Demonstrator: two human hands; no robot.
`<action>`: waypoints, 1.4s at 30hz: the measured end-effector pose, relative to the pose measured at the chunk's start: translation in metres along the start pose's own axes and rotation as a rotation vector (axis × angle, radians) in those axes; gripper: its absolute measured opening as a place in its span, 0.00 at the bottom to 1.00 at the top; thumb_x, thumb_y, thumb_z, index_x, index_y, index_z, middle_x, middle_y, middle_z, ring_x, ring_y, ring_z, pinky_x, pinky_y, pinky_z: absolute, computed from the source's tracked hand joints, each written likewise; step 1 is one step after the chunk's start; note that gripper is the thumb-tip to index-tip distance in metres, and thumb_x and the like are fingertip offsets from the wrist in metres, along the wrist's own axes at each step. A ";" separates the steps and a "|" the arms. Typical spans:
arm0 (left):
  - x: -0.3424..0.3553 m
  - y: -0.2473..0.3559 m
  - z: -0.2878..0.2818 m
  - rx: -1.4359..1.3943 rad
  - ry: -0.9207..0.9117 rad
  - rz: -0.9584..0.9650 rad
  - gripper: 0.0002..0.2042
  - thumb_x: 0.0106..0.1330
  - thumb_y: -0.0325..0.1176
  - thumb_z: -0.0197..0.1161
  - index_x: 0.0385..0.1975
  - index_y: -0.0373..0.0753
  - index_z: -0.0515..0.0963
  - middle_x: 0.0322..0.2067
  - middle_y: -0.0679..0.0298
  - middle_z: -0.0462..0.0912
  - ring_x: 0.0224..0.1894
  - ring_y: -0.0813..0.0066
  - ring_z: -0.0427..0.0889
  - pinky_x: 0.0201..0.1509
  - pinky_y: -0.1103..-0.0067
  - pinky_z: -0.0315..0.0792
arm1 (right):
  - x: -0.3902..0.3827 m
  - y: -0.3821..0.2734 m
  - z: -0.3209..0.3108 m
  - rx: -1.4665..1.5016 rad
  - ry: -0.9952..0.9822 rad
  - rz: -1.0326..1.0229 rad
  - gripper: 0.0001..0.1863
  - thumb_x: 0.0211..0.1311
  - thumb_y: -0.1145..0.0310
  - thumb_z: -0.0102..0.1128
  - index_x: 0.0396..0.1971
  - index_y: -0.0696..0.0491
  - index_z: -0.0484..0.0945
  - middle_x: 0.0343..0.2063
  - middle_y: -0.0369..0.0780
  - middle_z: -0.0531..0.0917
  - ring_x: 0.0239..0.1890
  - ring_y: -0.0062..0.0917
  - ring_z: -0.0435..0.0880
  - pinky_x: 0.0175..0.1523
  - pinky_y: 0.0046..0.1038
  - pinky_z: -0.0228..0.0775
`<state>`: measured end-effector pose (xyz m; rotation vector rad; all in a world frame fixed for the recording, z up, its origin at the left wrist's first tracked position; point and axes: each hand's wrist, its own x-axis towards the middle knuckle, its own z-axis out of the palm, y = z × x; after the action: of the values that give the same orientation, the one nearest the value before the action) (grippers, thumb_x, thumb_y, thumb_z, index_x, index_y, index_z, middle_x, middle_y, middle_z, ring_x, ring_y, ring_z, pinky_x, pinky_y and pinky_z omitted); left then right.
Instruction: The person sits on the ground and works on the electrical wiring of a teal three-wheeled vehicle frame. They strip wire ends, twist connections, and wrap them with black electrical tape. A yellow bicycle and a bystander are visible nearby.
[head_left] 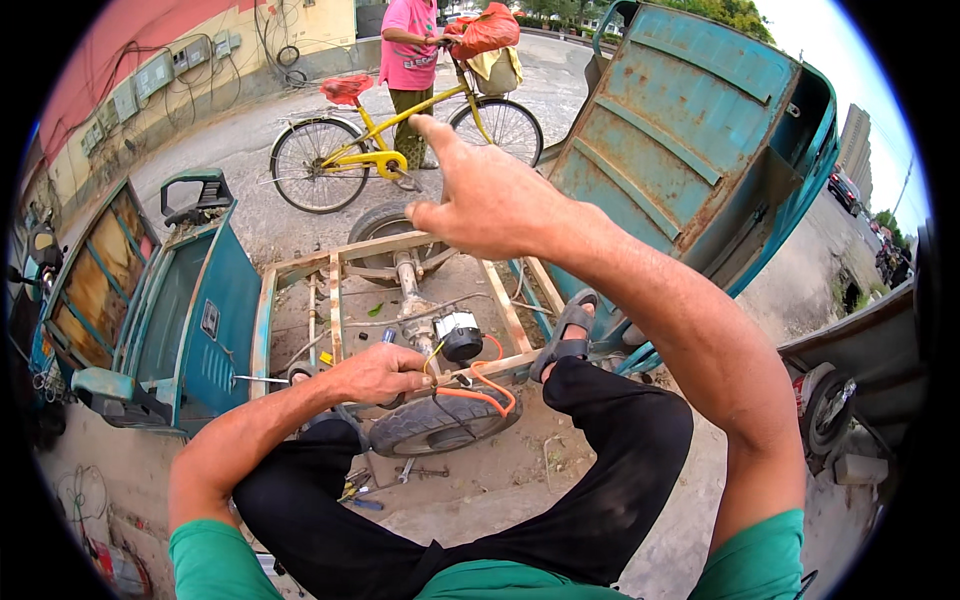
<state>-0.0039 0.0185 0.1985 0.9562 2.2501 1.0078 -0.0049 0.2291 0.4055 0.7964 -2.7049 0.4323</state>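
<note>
My right hand (pixel 490 190) is raised over the vehicle frame, index finger stretched out and thumb apart, holding nothing. Below it, my left hand (pixel 385 373) rests low at the near bar of the frame (pixel 335 300), its fingers curled together. What they grip, if anything, is hidden. A small blue piece (pixel 388 335) shows just behind its knuckles. Close to its fingertips are a yellow wire (pixel 434 355) and an orange cable (pixel 490 385). A black-and-silver motor (pixel 458 335) sits on the axle (pixel 410 280), above the near wheel (pixel 440 425).
A person in a pink shirt (pixel 408 45) stands behind a yellow bicycle (pixel 380 140). At right a rusty teal cargo box (pixel 660 130) is tipped up. The teal cab body (pixel 205 310) stands at left. A wrench (pixel 405 470) lies on the ground between my feet.
</note>
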 end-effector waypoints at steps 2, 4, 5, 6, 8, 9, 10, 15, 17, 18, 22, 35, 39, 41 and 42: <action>0.001 -0.005 0.003 -0.019 -0.015 -0.007 0.12 0.71 0.37 0.59 0.43 0.36 0.83 0.25 0.65 0.83 0.29 0.77 0.79 0.35 0.74 0.72 | 0.009 0.020 -0.009 0.051 0.182 0.031 0.45 0.56 0.61 0.61 0.69 0.69 0.54 0.37 0.63 0.83 0.43 0.53 0.85 0.53 0.43 0.76; -0.001 -0.005 0.001 -0.002 -0.001 -0.020 0.12 0.71 0.37 0.59 0.43 0.35 0.83 0.25 0.66 0.83 0.29 0.78 0.79 0.35 0.75 0.72 | 0.004 0.007 -0.018 0.100 0.258 -0.038 0.44 0.56 0.61 0.62 0.68 0.69 0.57 0.37 0.64 0.83 0.44 0.54 0.85 0.54 0.44 0.76; -0.003 -0.006 0.002 -0.041 0.010 -0.025 0.12 0.71 0.37 0.59 0.43 0.35 0.83 0.25 0.66 0.83 0.29 0.78 0.79 0.35 0.75 0.72 | -0.006 -0.003 -0.009 0.196 0.205 -0.045 0.44 0.56 0.60 0.62 0.68 0.67 0.55 0.36 0.64 0.83 0.43 0.55 0.84 0.53 0.44 0.76; 0.000 -0.003 0.003 -0.074 0.009 -0.008 0.12 0.71 0.37 0.59 0.43 0.35 0.83 0.25 0.66 0.83 0.29 0.79 0.79 0.35 0.75 0.73 | -0.021 -0.005 0.001 0.137 0.133 -0.063 0.45 0.58 0.60 0.62 0.70 0.65 0.54 0.28 0.55 0.82 0.35 0.45 0.84 0.46 0.42 0.75; 0.000 0.000 0.002 -0.082 0.017 -0.007 0.12 0.71 0.37 0.58 0.43 0.35 0.83 0.26 0.66 0.83 0.29 0.79 0.79 0.35 0.75 0.73 | -0.043 -0.002 0.022 0.034 0.045 -0.093 0.46 0.59 0.60 0.63 0.73 0.62 0.51 0.19 0.46 0.80 0.26 0.34 0.82 0.37 0.38 0.74; 0.001 -0.004 0.001 -0.061 0.018 -0.015 0.12 0.71 0.37 0.58 0.43 0.35 0.83 0.26 0.66 0.83 0.29 0.79 0.79 0.36 0.75 0.73 | -0.055 0.005 0.028 -0.019 0.028 -0.097 0.46 0.59 0.60 0.63 0.73 0.62 0.51 0.19 0.46 0.80 0.25 0.32 0.81 0.37 0.37 0.74; 0.000 -0.006 0.003 -0.046 0.016 -0.026 0.12 0.71 0.36 0.58 0.43 0.35 0.83 0.26 0.66 0.83 0.30 0.79 0.79 0.36 0.75 0.73 | -0.063 0.012 0.029 -0.067 0.003 -0.100 0.46 0.60 0.61 0.62 0.73 0.61 0.50 0.18 0.45 0.79 0.24 0.31 0.80 0.36 0.37 0.73; 0.005 -0.010 0.002 -0.093 0.024 -0.013 0.12 0.72 0.37 0.59 0.42 0.34 0.83 0.24 0.67 0.81 0.29 0.81 0.78 0.35 0.77 0.72 | -0.077 0.072 -0.015 0.257 0.092 0.347 0.49 0.58 0.58 0.64 0.73 0.64 0.50 0.23 0.48 0.83 0.28 0.36 0.83 0.39 0.37 0.75; 0.007 -0.009 0.002 -0.103 0.005 -0.032 0.12 0.72 0.37 0.59 0.44 0.35 0.83 0.25 0.66 0.83 0.30 0.82 0.79 0.34 0.77 0.72 | -0.080 0.086 -0.032 0.435 0.191 0.474 0.49 0.60 0.58 0.64 0.73 0.66 0.48 0.22 0.43 0.81 0.24 0.25 0.78 0.32 0.28 0.72; 0.007 -0.010 -0.001 -0.100 0.014 -0.039 0.12 0.72 0.37 0.59 0.45 0.36 0.83 0.25 0.66 0.83 0.29 0.83 0.78 0.34 0.77 0.72 | -0.081 0.078 -0.040 0.515 0.289 0.437 0.49 0.61 0.58 0.62 0.73 0.68 0.47 0.21 0.39 0.79 0.20 0.19 0.74 0.28 0.21 0.67; 0.002 -0.012 0.002 -0.076 0.060 -0.008 0.12 0.72 0.37 0.59 0.44 0.36 0.83 0.24 0.67 0.81 0.28 0.82 0.78 0.33 0.77 0.72 | -0.108 0.090 -0.050 0.486 0.553 0.393 0.47 0.64 0.59 0.60 0.72 0.71 0.45 0.18 0.35 0.75 0.18 0.14 0.70 0.22 0.20 0.61; 0.005 -0.015 0.002 -0.088 0.060 0.016 0.14 0.73 0.40 0.58 0.44 0.35 0.83 0.25 0.67 0.82 0.29 0.81 0.78 0.35 0.76 0.72 | -0.138 0.098 0.019 0.802 -0.191 0.580 0.35 0.67 0.60 0.60 0.66 0.67 0.64 0.25 0.37 0.81 0.21 0.16 0.76 0.28 0.19 0.68; 0.015 -0.015 0.005 -0.144 0.063 0.025 0.14 0.73 0.39 0.58 0.46 0.35 0.82 0.26 0.67 0.82 0.30 0.82 0.78 0.35 0.78 0.72 | -0.140 0.105 0.130 0.360 -0.450 0.198 0.35 0.66 0.45 0.59 0.59 0.61 0.73 0.31 0.47 0.86 0.30 0.34 0.86 0.42 0.36 0.77; 0.017 -0.012 0.006 -0.167 0.066 0.002 0.14 0.74 0.39 0.58 0.46 0.35 0.82 0.26 0.67 0.82 0.30 0.83 0.78 0.35 0.79 0.71 | -0.127 0.092 0.143 0.523 -0.531 0.205 0.33 0.66 0.41 0.57 0.56 0.57 0.76 0.36 0.49 0.86 0.31 0.38 0.86 0.44 0.37 0.77; 0.018 -0.010 0.008 -0.214 0.067 0.007 0.14 0.75 0.40 0.58 0.46 0.35 0.82 0.26 0.68 0.82 0.30 0.84 0.78 0.35 0.79 0.71 | -0.124 0.079 0.138 0.466 -0.587 0.231 0.32 0.67 0.40 0.56 0.56 0.54 0.76 0.37 0.50 0.85 0.37 0.41 0.86 0.46 0.38 0.76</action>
<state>-0.0138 0.0312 0.1828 0.8493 2.1391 1.2716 0.0251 0.3015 0.2198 0.8250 -3.3133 1.0580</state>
